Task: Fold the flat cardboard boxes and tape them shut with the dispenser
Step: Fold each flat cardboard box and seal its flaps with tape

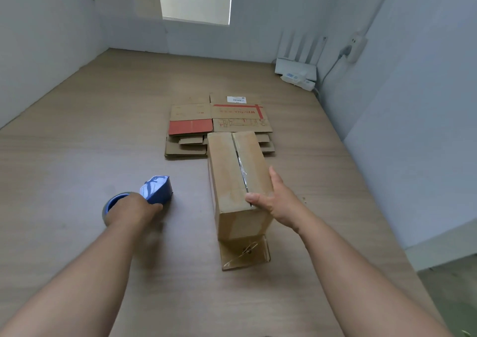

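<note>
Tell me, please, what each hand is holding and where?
The left hand grips the tape dispenser around its middle; the right hand holds the box at its near right top edge.

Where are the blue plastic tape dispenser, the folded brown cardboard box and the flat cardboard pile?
blue plastic tape dispenser [157,189], head view, its blue front housing.
folded brown cardboard box [227,171], head view, left top flap.
flat cardboard pile [191,127], head view, red printed panel.
</note>
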Motion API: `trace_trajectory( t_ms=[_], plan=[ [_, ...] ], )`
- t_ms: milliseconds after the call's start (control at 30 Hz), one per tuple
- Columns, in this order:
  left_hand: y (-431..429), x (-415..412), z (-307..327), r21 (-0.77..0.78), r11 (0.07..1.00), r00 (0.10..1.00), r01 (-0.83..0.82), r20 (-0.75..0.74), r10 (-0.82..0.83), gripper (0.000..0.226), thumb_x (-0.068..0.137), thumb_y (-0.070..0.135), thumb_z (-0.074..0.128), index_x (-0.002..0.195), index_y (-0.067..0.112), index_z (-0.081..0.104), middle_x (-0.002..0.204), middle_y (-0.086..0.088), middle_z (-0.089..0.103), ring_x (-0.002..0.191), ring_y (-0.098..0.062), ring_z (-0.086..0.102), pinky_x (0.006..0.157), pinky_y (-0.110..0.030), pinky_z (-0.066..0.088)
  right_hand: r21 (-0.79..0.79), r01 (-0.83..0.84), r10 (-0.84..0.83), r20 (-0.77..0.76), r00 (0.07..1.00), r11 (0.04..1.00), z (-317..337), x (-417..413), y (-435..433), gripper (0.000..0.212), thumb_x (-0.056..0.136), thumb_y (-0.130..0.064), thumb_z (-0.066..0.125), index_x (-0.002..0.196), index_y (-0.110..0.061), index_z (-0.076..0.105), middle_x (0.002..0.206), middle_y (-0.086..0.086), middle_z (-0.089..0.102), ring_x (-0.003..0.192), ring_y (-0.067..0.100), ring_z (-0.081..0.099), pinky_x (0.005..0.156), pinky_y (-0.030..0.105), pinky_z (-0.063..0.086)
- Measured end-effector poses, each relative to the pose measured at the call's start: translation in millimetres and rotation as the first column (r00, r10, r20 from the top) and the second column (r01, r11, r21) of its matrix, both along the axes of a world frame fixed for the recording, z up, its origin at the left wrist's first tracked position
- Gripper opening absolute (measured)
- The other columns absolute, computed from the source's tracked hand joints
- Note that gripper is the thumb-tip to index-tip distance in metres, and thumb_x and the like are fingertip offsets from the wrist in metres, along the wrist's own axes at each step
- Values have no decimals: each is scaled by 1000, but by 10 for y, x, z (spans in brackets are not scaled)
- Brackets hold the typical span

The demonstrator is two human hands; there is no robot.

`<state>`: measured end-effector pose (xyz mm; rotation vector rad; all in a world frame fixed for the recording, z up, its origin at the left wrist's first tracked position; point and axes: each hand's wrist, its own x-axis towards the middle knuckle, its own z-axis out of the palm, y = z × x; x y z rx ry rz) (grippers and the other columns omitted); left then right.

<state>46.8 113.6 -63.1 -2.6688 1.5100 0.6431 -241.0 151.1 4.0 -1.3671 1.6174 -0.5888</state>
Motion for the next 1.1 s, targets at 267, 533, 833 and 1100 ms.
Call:
trace_trajectory(
  t_ms=[267,533,833,1100],
  plan=[
    [-110,231,44,67,995,997,72,-5,-72,42,77,50,69,101,17,57,85,-2,59,80,-21,59,64,-27,43,14,8,-8,-3,1000,1000,41,13,26,99,84,-34,70,153,-25,-1,150,2,34,129,19,40,103,30,34],
    [22,-79,610,-204,967,865,155,-445,-233,25,79,39,74,85,18,62,84,-3,65,77,-20,61,65,-31,46,-44,-48,44,-78,996,998,13,19,27,90,88,-41,63,152,-19,3,151,6,30,131,20,37,108,32,32],
    [456,-395,1383,-261,872,519,414,-719,-462,60,43,54,74,93,20,70,85,4,73,77,-11,69,63,-19,49,-339,45,42,245,969,940,463,-37,134,62,88,-43,56,143,-18,41,142,0,47,127,8,47,104,29,43],
    [471,-508,1451,-220,838,523,499,-695,-493,68,38,60,71,93,21,67,81,10,72,74,-9,68,59,-15,47,-408,36,103,313,944,912,631,31,223,9,89,-7,63,86,-16,65,81,0,64,72,0,58,70,17,50]
  ],
)
